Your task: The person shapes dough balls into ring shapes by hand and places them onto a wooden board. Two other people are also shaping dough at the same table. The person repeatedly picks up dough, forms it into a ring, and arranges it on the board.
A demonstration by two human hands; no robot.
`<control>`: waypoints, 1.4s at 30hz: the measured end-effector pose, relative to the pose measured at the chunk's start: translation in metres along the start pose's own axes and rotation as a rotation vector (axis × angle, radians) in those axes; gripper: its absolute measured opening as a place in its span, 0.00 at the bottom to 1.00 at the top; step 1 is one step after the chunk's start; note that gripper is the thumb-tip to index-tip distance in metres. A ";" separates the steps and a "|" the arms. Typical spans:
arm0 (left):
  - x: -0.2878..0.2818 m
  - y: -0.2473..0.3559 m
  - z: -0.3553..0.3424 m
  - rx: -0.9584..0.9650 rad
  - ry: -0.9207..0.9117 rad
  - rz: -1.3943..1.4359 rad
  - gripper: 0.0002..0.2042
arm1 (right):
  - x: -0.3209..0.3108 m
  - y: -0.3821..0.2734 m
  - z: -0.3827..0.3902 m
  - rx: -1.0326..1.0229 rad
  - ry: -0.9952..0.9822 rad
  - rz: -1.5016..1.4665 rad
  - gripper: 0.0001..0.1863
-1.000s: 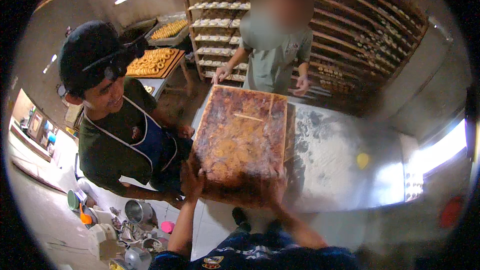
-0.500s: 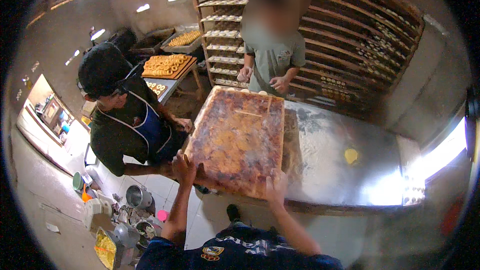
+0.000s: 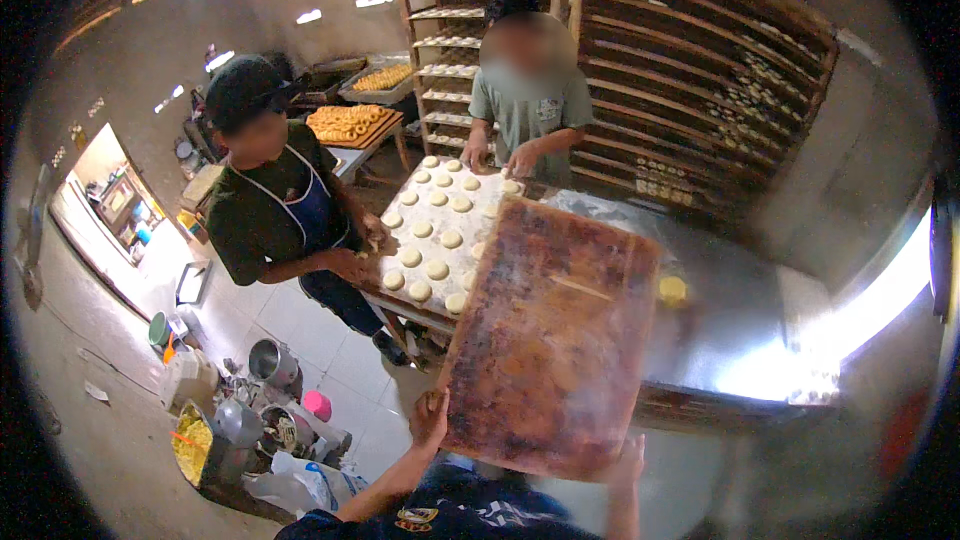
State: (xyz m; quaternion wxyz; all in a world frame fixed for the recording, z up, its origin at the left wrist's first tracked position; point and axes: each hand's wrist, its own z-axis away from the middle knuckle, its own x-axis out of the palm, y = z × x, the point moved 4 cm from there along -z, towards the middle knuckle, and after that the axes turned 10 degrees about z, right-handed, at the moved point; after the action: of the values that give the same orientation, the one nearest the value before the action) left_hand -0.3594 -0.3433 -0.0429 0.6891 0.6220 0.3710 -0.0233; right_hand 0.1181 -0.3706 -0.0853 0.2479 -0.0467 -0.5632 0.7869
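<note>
My left hand (image 3: pixel 430 418) is pinching the lower left edge of a big, stained wooden board (image 3: pixel 560 340), fingers curled round the side. The right hand (image 3: pixel 628 460) is up against the lower right edge, but it's smeared and partly hidden, so I can't tell how far it's closed. Right forearm gets cut off at the bottom of the view.

The board sits tilted right in front of my body, overlapping the near right part of a floured surface (image 3: pixel 439 217) dotted with pale dough rounds (image 3: pixel 451 238). Some rounds are half covered by it, and no clue how many more are underneath. Can't see the board's underside either. There's a light strip (image 3: pixel 580 287) across its face, can't make out what it is.

Off to the right is the shiny metal worktop (image 3: pixel 735 315), washed out by glare at the far end. A yellow thing (image 3: pixel 673 290) on it, just beside the board, is too blurry to name.

Co-worker in an apron (image 3: pixel 305 208) stands on the left, hands at the floured surface's edge, fingers hard to read. Another in a grey-green shirt (image 3: pixel 548 118) has both hands at its far side, head blurred out. The shelves (image 3: pixel 700 90) behind are too dim to count what's on them.
</note>
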 end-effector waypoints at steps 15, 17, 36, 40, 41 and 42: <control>-0.023 0.077 0.188 0.074 -0.499 0.279 0.25 | -0.177 0.083 0.252 -0.102 0.541 0.123 0.31; -0.023 0.054 0.222 0.026 -0.529 0.337 0.24 | -0.214 0.102 0.278 0.016 0.606 0.352 0.30; -0.072 -0.208 0.350 -0.357 -0.120 0.130 0.30 | -0.183 0.194 0.292 0.159 0.340 0.968 0.37; -0.079 -0.238 0.286 -0.556 -0.358 0.570 0.22 | -0.114 0.186 0.231 0.202 0.240 0.846 0.35; -0.085 -0.243 0.277 -0.440 -0.236 0.637 0.20 | -0.096 0.182 0.218 0.183 0.215 0.839 0.35; -0.093 -0.249 0.273 -0.319 -0.114 0.704 0.18 | -0.078 0.178 0.204 0.160 0.191 0.831 0.35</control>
State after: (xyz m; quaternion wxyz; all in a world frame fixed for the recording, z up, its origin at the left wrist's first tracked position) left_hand -0.4174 -0.6779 -0.2152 0.7627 0.5938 0.0951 0.2380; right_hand 0.0541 -0.6245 -0.1897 -0.0361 -0.3226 -0.4082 0.8532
